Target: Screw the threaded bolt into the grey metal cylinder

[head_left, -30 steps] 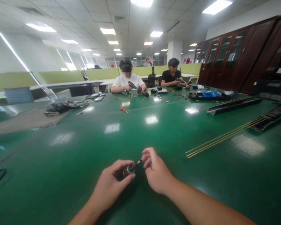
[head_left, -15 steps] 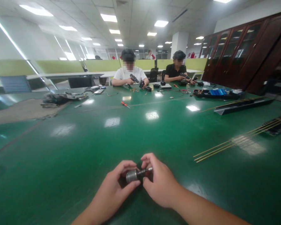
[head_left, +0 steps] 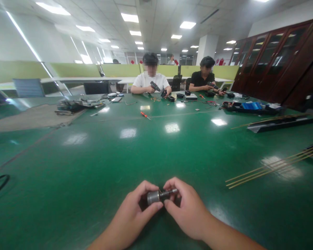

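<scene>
Low in the middle of the view, just above the table, is a small metal cylinder with a stepped shaft [head_left: 153, 197], its dark ringed shaft pointing right. My left hand [head_left: 135, 208] is closed around the wide silver end, thumb in front and fingers behind. The thumb and fingers of my right hand [head_left: 186, 205] curl round the narrower shaft end. The pale shaft tip shows between them. Some fingertips are hidden behind the part.
Thin brass-coloured rods [head_left: 273, 167] lie at the right, with a metal channel [head_left: 281, 124] beyond. A red screwdriver [head_left: 145, 115] lies farther out on the green table [head_left: 106, 159]. A black cable [head_left: 1, 185] curves at the left. Two people with power drills sit across.
The whole view has shifted, so the table, people and hands sit farther right in it. Both hands keep hold of the metal part, with my right fingers slightly changed around the shaft.
</scene>
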`<state>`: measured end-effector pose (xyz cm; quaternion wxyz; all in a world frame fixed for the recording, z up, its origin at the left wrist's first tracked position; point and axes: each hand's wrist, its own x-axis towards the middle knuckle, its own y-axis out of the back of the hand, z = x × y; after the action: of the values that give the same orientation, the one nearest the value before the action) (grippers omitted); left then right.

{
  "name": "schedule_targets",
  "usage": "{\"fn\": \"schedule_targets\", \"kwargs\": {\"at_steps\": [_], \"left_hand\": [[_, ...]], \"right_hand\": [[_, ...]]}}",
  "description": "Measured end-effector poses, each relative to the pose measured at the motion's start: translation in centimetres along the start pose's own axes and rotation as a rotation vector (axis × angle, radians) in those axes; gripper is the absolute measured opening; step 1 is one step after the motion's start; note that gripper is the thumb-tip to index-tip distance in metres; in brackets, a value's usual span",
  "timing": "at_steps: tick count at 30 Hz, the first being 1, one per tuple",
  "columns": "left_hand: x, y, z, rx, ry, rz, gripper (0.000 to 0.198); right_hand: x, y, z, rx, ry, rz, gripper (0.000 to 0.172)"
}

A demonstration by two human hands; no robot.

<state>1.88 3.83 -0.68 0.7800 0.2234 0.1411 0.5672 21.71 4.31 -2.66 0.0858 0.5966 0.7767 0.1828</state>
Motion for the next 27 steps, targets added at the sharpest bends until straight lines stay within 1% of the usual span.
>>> {"fn": "schedule_targets", "kwargs": {"at_steps": [6, 20, 27], "left_hand": [[0.00, -0.22, -0.02, 0.014, -0.054, -0.003, 0.017], [-0.41, -0.51, -0.06, 0.039, -0.063, -0.008, 0.018], [-0.54, -0.53, -0.02, 0.041, -0.063, -0.017, 0.018]], "right_hand": [[0.14, 0.06, 0.01, 0.017, 0.036, -0.025, 0.021], [-0.03, 0.40, -0.38, 0.019, 0.037, -0.043, 0.012], [-0.19, 0.40, -0.23, 0.041, 0.060, -0.031, 0.011]]}}
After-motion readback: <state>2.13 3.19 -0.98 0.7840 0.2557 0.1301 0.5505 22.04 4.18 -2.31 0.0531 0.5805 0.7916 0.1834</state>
